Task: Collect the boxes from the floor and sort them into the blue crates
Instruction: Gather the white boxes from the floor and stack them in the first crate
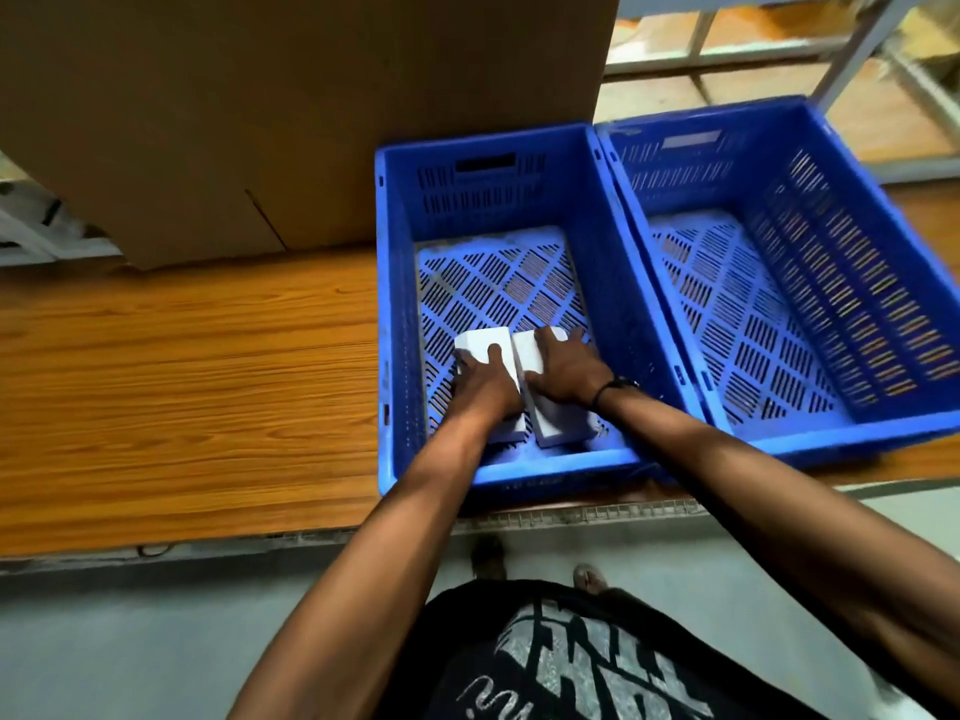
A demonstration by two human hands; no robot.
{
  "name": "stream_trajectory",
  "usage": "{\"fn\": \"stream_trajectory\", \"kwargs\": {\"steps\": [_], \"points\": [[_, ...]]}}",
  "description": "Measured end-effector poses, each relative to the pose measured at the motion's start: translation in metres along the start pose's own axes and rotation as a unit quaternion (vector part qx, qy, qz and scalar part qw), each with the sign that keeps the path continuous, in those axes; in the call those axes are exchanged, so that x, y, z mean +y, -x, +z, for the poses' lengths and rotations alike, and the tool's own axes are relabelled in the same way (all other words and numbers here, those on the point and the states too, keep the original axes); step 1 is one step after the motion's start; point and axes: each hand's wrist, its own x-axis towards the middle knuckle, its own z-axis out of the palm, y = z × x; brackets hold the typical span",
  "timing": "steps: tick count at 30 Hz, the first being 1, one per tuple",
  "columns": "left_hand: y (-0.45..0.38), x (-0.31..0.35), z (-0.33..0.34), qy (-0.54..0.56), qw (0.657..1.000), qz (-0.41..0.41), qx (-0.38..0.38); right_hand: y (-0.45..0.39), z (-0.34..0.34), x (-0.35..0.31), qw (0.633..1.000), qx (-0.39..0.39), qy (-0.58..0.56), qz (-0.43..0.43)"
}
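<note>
Two blue slotted crates stand side by side on a wooden table. Both of my hands reach into the left crate (395,314), near its front end. My left hand (485,379) grips a white box (480,340). My right hand (563,368) grips a second white box (558,423) right beside the first. The two boxes touch along their long sides and rest at or just above the crate's floor. The right crate (883,423) holds nothing that I can see.
A large brown cardboard carton (260,111) stands on the wooden table (182,387) behind and left of the crates. A grey metal rack (852,49) rises at the back right. Grey floor (156,641) and my feet lie below the table's front edge.
</note>
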Motion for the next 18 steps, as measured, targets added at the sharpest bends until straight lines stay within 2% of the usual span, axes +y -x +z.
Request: {"fn": "stream_trajectory", "kwargs": {"steps": [6,11,14,18], "points": [[-0.002,-0.001,0.003,-0.023,0.999,-0.018,-0.034,0.002,0.013,-0.003,0.997,-0.03,0.067,-0.008],[0.014,0.002,-0.013,-0.052,0.998,0.018,-0.01,0.016,-0.007,-0.002,0.999,-0.028,0.036,-0.015],[0.033,0.011,-0.026,-0.057,0.992,0.071,0.086,0.044,-0.034,-0.002,0.998,0.049,-0.026,-0.033],[0.063,0.028,-0.037,0.024,0.958,0.195,0.209,0.098,-0.06,0.01,0.964,0.224,-0.125,-0.063]]}}
